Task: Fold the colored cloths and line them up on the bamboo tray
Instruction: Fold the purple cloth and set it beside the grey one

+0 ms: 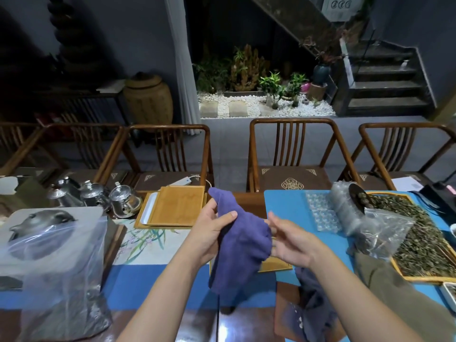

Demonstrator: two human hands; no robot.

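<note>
A purple cloth (240,245) hangs in the air above the table's middle. My left hand (209,229) grips its upper left part, thumb over the front of the fabric. My right hand (288,240) is at the cloth's right edge with fingers spread; its fingertips are behind the fabric, so whether they pinch it is unclear. A bamboo tray (176,206) lies beyond my left hand, on top of a white tray. A second bamboo piece (275,265) peeks out under the cloth. A dark grey-blue cloth (314,299) lies crumpled on the table under my right forearm.
Glass teapots (123,201) stand left of the tray. A plastic-wrapped box (51,262) fills the left. At the right are bubble wrap (323,211), a plastic bag (380,233) and a tray of dried tea leaves (414,238). Wooden chairs (293,156) line the far side.
</note>
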